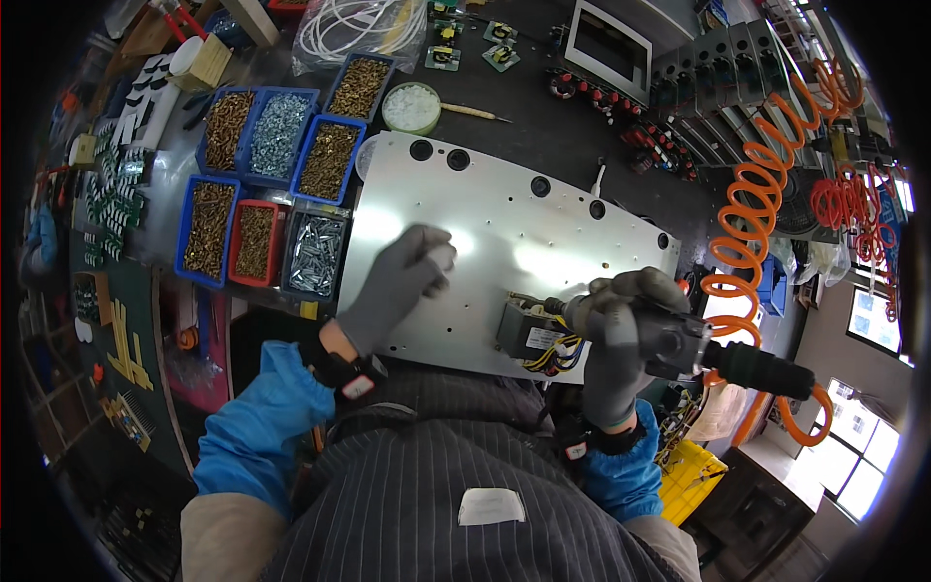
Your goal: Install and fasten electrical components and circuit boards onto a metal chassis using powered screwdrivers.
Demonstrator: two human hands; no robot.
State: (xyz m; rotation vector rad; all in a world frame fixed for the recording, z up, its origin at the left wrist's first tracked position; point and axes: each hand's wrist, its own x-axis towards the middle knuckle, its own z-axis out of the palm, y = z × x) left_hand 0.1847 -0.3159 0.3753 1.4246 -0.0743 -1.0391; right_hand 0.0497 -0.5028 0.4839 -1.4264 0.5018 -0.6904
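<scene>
My right hand (615,339), in a grey glove, is wrapped round a power screwdriver (756,371) with a black body. Its tip points left, at the upper edge of a grey metal box (529,332) with a label and yellow, black and blue wires. That box rests on the near edge of a large silver metal panel (417,184). Over the panel's left part is my gloved left hand (402,276), its fingers curled together and slightly blurred. Whatever they may hold is too hidden to name.
Blue bins of brass-coloured screws (208,228), a red bin (256,242) and a dark bin of silver fasteners (316,254) stand left of the panel. A round tub of white stuff (411,108) sits beyond it. An orange coiled hose (752,209) hangs at right.
</scene>
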